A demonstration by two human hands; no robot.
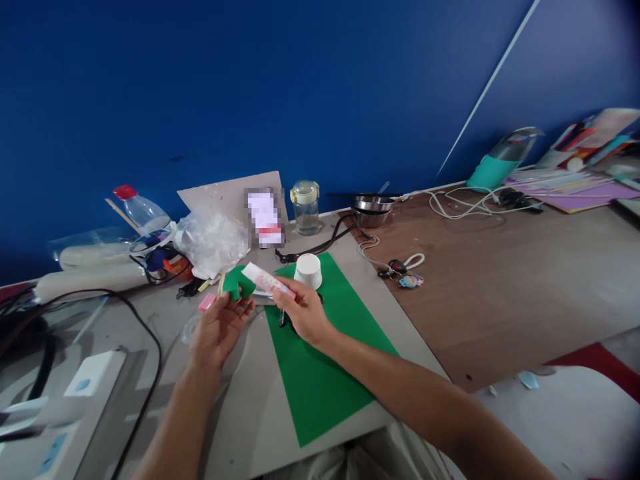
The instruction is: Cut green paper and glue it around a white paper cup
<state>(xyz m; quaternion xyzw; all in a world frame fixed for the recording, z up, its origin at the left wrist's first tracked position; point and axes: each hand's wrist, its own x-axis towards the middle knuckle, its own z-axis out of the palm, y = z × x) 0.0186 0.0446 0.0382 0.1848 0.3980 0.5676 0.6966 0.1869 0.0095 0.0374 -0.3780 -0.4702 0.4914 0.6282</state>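
My left hand (220,328) pinches a small curved piece of green paper (237,283) by its lower edge. Close to it on the right, my right hand (306,311) grips a slim white and pink printed tube (265,278), its white end pointing at the green piece. Whether the tube touches the paper I cannot tell. Below my right hand lies a large green sheet (320,380), with an upturned white cup (309,270) on its far end. A dark-handled tool (283,319), mostly hidden by my right hand, rests on the sheet. A pink block (207,302) lies beside my left fingers.
A phone (265,217) leans on a board at the back, between a crumpled plastic bag (213,240) and a lidded jar (306,207). Metal bowls (373,212), keys (410,281) and white cables are to the right. A black cable (150,320) crosses the left side.
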